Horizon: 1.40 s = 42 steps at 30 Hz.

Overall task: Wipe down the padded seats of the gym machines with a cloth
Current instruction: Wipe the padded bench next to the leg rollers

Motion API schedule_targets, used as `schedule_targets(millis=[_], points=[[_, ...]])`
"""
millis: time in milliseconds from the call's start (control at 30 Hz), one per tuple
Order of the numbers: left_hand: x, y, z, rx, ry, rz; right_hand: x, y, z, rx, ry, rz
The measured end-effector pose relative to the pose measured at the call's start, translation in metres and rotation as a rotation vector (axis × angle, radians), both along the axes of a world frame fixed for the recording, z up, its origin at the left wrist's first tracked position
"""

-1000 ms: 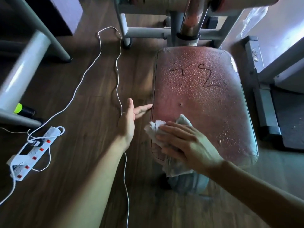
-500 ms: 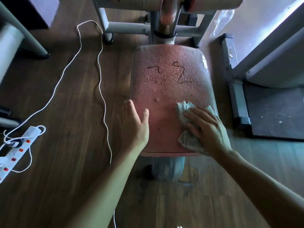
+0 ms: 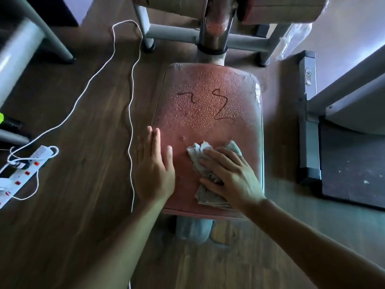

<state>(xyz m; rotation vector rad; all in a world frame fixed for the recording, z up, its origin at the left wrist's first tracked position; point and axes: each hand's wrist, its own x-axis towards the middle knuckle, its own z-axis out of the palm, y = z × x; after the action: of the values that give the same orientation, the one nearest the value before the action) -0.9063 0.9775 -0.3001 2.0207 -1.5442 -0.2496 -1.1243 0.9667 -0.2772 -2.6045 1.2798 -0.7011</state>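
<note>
Overhead, from the head view, the red padded seat (image 3: 208,122) carries water droplets and two dark squiggles across its far half. The crumpled cloth (image 3: 199,152) lies on the seat's near right part, reaching towards the front edge. The right hand (image 3: 231,180) presses it with fingers spread and nearly straight. The left hand (image 3: 154,174) rests flat along the seat's left edge, holding nothing. A white cable (image 3: 131,113) trails across the wooden floor (image 3: 83,215) beside a power strip (image 3: 25,170).

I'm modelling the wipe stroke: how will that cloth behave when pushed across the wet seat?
Probably floppy: the cloth lies crumpled under the right hand. It will likely bunch up ahead of the push. On the droplet-covered seat it may soak up and drag.
</note>
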Motion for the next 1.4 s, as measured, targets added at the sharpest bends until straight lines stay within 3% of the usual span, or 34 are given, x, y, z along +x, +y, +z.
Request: schedule_targets(millis=[233, 667, 833, 1000, 1200, 1400], points=[[-0.004, 0.002, 0.006, -0.003, -0.029, -0.017, 0.007, -0.028, -0.006, 0.019, -0.033, -0.183], [0.003, 0.004, 0.006, -0.075, 0.230, -0.089, 0.010, -0.026, -0.003, -0.056, -0.033, -0.234], [0.008, 0.009, 0.008, -0.062, 0.501, -0.118, 0.013, -0.024, -0.001, -0.064, -0.016, -0.258], [0.016, 0.009, 0.006, -0.025, 0.248, -0.239, 0.015, -0.020, -0.001, -0.059, -0.016, -0.252], [0.029, 0.006, 0.000, 0.028, 0.265, -0.362, 0.015, -0.018, 0.001, -0.092, 0.018, -0.249], [0.032, 0.012, 0.001, -0.046, 0.267, -0.340, 0.017, -0.012, 0.003, -0.084, 0.048, -0.241]])
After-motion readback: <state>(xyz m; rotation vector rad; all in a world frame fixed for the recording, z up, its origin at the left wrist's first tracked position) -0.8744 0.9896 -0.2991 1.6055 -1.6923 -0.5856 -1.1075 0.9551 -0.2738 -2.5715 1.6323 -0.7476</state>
